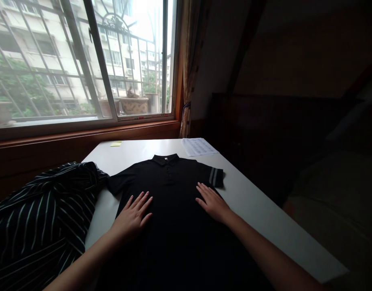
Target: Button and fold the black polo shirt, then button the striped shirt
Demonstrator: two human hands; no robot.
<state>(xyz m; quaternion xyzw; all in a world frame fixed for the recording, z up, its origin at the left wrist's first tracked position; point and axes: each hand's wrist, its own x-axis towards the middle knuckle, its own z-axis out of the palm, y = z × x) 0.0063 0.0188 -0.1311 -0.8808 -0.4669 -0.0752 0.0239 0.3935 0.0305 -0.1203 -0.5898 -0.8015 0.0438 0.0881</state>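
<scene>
A black polo shirt (170, 226) lies spread out face up on the white table (249, 198), its collar toward the window. Grey stripes ring the sleeve on the right; the left sleeve reaches the table's left edge. My left hand (133, 214) rests flat on the left side of the shirt's body, fingers spread. On the right side, below the striped sleeve, my right hand (213, 203) also lies flat with its fingers stretched out. Neither hand grips the cloth. The lower part of the shirt is too dark to make out its hem.
A heap of dark striped cloth (49, 214) stands at the table's left side, touching the left sleeve. Printed papers (199, 146) and a yellow sticky note (116, 144) lie at the far edge. Behind are a barred window (137, 72) and a tied curtain (190, 72).
</scene>
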